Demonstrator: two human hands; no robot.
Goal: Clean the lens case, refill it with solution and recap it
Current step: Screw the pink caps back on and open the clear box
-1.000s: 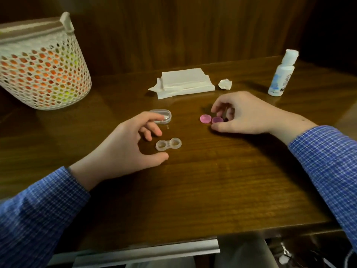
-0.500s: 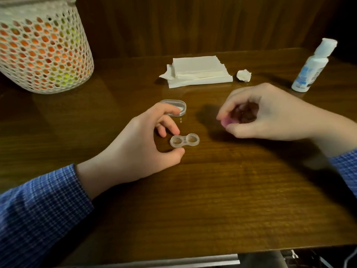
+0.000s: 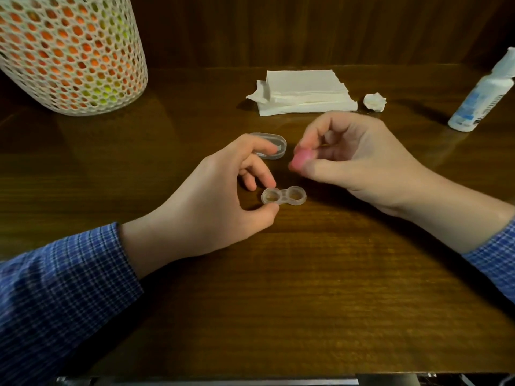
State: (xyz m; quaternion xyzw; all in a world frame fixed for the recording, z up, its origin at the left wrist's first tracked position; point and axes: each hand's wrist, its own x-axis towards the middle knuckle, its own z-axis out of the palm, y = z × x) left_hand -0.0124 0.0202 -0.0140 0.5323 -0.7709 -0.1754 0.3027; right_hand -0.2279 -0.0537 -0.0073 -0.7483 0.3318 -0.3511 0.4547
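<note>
Left hand [image 3: 211, 201] pinching lens case [image 3: 283, 195], right hand [image 3: 354, 160] holding pink cap [image 3: 302, 160] (blurred)

The left hand [image 3: 211, 207] pinches the clear lens case [image 3: 283, 195] on the table [image 3: 306, 288]. The right hand [image 3: 359, 165] holds a pink cap [image 3: 302, 160] just above it.

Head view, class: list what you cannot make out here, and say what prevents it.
- Pink cap: motion blur and the right hand pinching it hide whether one cap or two is held.
- Lens case: wells too small and glossy to tell whether they hold solution.
- Bottle: top cut off by the right edge; label blurred.
- Basket: contents show only as colour through the mesh; top cut off.
</note>
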